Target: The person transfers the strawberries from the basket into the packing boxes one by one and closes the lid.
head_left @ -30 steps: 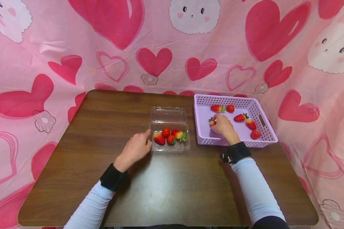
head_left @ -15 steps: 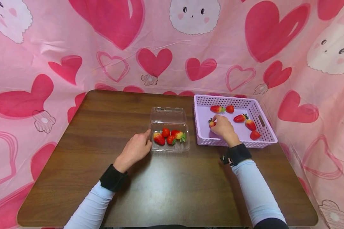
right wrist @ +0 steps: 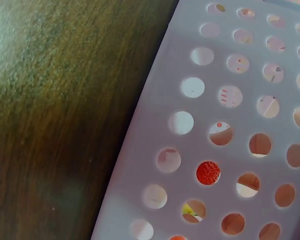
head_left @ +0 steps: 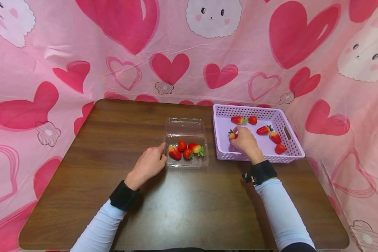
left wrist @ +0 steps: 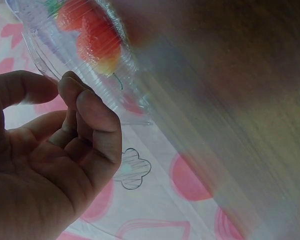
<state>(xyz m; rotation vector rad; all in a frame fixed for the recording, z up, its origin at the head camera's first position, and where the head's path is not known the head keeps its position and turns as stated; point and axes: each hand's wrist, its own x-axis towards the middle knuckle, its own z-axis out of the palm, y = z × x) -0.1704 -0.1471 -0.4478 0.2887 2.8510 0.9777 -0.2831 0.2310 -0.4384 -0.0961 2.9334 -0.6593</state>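
Strawb (head_left: 232,136) in lilac bskt (head_left: 233,155), clr box (head_left: 200,161) open

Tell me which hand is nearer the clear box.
Left. The left hand is at the left edge of the clear box; the right hand is farther right, in the purple basket, holding a strawberry.

- Left arm (head_left: 97,225) reaches forward, angled inward.
- Left hand (head_left: 148,162): index finger (head_left: 160,147) out front in head view; other fingers (left wrist: 102,135) bent toward palm in left wrist view.
- Right arm (head_left: 283,210) extended forward, slanting inward.
- Right hand (head_left: 245,140) palm down, thumb and fingers pinching.
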